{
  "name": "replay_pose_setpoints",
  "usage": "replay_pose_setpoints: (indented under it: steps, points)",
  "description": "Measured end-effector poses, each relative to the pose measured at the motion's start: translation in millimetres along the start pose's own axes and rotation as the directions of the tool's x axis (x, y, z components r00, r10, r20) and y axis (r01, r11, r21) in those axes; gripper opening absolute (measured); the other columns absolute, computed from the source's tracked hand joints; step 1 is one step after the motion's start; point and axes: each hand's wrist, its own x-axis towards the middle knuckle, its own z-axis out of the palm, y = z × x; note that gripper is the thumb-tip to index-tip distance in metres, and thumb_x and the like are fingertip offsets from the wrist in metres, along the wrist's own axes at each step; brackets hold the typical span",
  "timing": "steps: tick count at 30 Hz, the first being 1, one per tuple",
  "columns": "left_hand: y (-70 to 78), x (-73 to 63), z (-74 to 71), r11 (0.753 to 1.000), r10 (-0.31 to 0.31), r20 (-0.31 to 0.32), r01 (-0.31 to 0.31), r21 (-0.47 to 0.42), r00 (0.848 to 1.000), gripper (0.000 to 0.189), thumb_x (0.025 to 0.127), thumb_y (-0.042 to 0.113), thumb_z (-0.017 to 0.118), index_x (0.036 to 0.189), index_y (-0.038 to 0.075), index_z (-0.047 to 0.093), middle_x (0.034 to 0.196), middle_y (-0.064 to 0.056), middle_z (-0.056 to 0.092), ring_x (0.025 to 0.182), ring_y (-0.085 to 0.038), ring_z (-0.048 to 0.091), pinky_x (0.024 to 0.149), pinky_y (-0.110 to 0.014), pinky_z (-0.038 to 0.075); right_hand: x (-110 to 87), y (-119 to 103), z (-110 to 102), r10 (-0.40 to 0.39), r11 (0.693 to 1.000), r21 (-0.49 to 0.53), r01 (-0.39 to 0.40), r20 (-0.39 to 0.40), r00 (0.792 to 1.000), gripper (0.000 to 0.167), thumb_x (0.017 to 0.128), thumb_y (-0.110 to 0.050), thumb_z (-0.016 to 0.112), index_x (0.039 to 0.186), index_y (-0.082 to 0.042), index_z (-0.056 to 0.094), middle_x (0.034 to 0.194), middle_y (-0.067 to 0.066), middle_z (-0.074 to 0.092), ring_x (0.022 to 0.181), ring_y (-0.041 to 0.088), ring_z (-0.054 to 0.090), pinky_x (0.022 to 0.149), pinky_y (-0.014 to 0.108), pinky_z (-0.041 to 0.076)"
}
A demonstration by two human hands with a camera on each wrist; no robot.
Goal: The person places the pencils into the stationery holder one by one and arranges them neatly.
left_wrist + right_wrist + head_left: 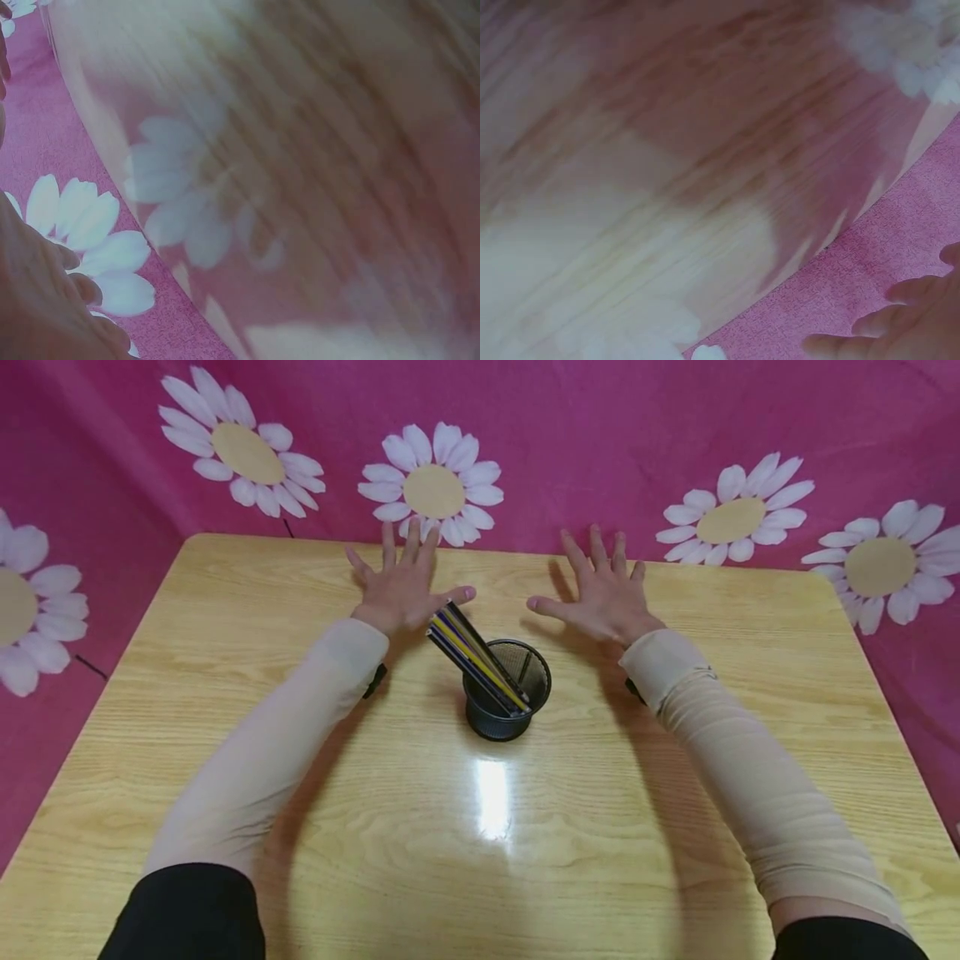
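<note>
A black mesh pen cup (501,722) stands upright near the middle of the wooden table. Several pencils (480,658), dark ones and a yellow one, lean in it toward the upper left. To the cup's upper left my left hand (401,585) is spread, palm down, holding nothing; its thumb overlaps the pencil tops in the head view. My right hand (603,593) is spread likewise to the upper right, also holding nothing. At the lower left of the left wrist view, part of the left hand (52,292) shows. Fingers of the right hand (900,322) appear at the lower right of the right wrist view.
The wooden table (375,843) fills most of the head view, with a bright light reflection in front of the cup. Behind its far edge hangs a pink cloth (570,452) with large white daisies. Beige sleeves cover both forearms.
</note>
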Motion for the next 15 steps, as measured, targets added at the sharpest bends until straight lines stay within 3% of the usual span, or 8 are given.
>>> replay_pose_setpoints:
  steps: [7, 11, 15]
  points:
    - [1.3, -1.1, 0.8, 1.000, 0.010, 0.012, -0.010, 0.005, 1.000, 0.106, 0.088, 0.090, 0.028, 0.164, 0.029, -0.012, 0.166, 0.001, -0.031, 0.150, -0.035, -0.033, 0.106, -0.081, -0.019, -3.7, 0, 3, -0.001, 1.000, 0.018, 0.001, 0.005, 1.000, 0.109, 0.083, -0.093, 0.036, 0.162, -0.039, -0.015, 0.168, 0.005, -0.027, 0.149, 0.041, -0.031, 0.114, 0.079, -0.008]
    - [5.0, -1.4, -3.6, 1.000, 0.017, 0.041, -0.017, -0.021, 0.999, 0.103, 0.090, 0.088, 0.027, 0.167, 0.023, 0.004, 0.171, -0.003, -0.016, 0.154, -0.037, -0.022, 0.109, -0.079, -0.018, -5.1, 0, 1, -0.006, 0.999, 0.033, 0.006, 0.008, 1.000, 0.107, 0.084, -0.091, 0.036, 0.163, -0.039, -0.014, 0.168, 0.005, -0.025, 0.150, 0.042, -0.030, 0.114, 0.079, -0.007]
    - [6.9, -7.8, -8.8, 0.996, 0.042, 0.055, -0.038, -0.079, 0.998, 0.092, 0.099, 0.076, 0.035, 0.167, 0.019, 0.013, 0.173, -0.009, -0.004, 0.156, -0.038, -0.015, 0.111, -0.077, -0.017, -11.4, 1, -3, -0.020, 0.997, 0.076, 0.022, -0.026, 0.999, 0.103, 0.088, -0.087, 0.037, 0.165, -0.036, -0.007, 0.171, 0.006, -0.018, 0.153, 0.044, -0.022, 0.116, 0.078, 0.000]
